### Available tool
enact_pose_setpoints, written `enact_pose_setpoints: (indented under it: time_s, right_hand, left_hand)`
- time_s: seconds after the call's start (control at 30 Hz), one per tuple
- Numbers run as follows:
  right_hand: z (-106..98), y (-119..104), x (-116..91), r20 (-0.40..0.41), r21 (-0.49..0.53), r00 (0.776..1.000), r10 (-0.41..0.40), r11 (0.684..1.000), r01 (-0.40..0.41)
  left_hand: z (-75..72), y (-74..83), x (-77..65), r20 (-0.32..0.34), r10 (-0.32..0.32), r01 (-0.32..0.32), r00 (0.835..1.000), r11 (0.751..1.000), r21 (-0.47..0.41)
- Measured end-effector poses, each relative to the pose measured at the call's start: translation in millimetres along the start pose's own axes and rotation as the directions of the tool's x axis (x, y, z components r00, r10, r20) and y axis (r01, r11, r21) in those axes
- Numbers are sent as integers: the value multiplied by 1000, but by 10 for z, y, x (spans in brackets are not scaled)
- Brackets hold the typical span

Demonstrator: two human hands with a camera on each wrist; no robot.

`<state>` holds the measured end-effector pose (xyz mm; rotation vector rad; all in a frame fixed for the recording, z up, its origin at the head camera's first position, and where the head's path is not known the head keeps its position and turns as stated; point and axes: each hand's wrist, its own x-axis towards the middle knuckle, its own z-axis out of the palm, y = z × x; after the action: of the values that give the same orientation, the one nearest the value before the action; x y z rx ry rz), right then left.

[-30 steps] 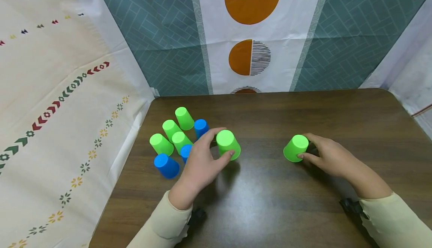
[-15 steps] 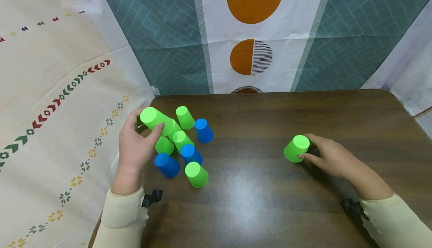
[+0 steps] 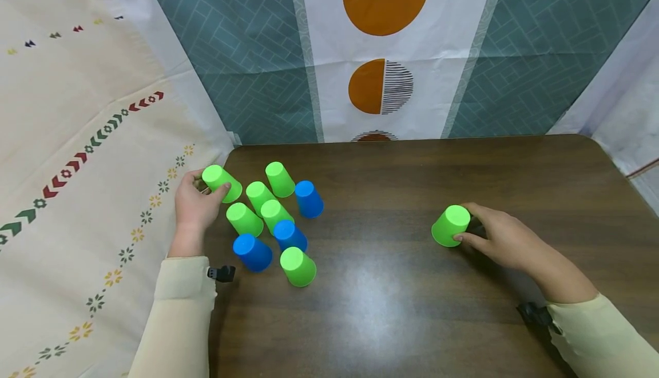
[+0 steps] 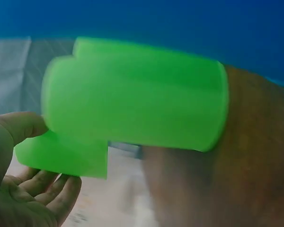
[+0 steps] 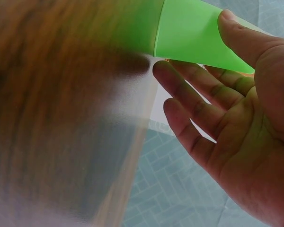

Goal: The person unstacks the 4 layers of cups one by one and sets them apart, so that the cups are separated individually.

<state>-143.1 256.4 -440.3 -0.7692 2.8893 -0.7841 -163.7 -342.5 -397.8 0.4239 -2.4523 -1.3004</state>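
At the table's left edge my left hand (image 3: 198, 206) grips a green cup (image 3: 222, 183), thumb on its near side and fingers behind. The left wrist view shows that green cup (image 4: 61, 156) between thumb and fingers, partly hidden by a nearer green cup (image 4: 132, 101). On the right my right hand (image 3: 501, 238) holds another green cup (image 3: 451, 226), which stands upside down. In the right wrist view the thumb lies along this green cup (image 5: 194, 35), its rim at the table surface. Beside the left hand, several green cups (image 3: 244, 220) and blue cups (image 3: 253, 253) stand upside down in a cluster.
The brown wooden table (image 3: 381, 303) reaches back to a teal and white patterned cloth (image 3: 257, 52). A white embroidered cloth (image 3: 103, 195) hangs along the left edge. One green cup (image 3: 298, 267) stands at the near side of the cluster.
My left hand set a green cup down at the cluster's near side, moved left and back, and now grips another at the left edge. My right hand has stayed in place with its cup.
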Motion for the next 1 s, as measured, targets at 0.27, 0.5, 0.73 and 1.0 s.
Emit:
enact_pose_setpoints:
  time_s: [0.27, 0.5, 0.73, 1.0]
  right_hand:
    - [7, -2, 5, 4, 3, 1000, 4, 1000, -4]
    - [18, 2, 3, 5, 3, 1000, 4, 1000, -4]
    - [18, 3, 2, 5, 1, 1000, 11, 1000, -11]
    - [12, 5, 6, 3, -7, 1000, 15, 1000, -15]
  left_hand:
    - [53, -370, 109, 42, -58, 57, 997, 998, 4]
    - [108, -488, 103, 74, -90, 88, 993, 996, 32]
    - [132, -525, 110, 82, -116, 111, 990, 992, 59]
    - [133, -520, 116, 94, -107, 101, 990, 993, 67]
